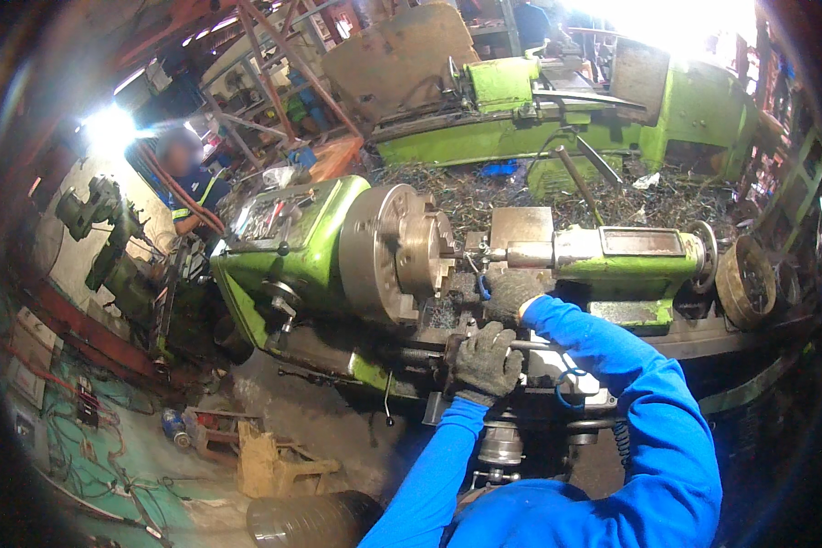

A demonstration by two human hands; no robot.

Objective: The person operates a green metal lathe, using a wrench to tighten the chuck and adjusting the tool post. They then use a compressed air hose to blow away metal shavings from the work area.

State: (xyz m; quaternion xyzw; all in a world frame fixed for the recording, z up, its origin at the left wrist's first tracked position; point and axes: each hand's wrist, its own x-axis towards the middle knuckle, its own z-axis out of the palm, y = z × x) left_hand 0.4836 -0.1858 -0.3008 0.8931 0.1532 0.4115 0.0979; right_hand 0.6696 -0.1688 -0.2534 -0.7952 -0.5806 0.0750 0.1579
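I stand at a green metal lathe, both hands in dark grey work gloves below long blue sleeves. My left hand is closed low on the carriage, beside a bare metal rod that runs off to its right. What its fingers grip is hidden. Just above and to the right, my right hand curls around something at the tool post, near a small blue piece; its fingertips are covered. Left of both hands is the large steel chuck, its jaws facing the tailstock.
A tailstock handwheel and a round metal drum stand at right. Metal shavings heap behind the lathe, before a second green machine. At far left is another person. A stool and cables lie lower left.
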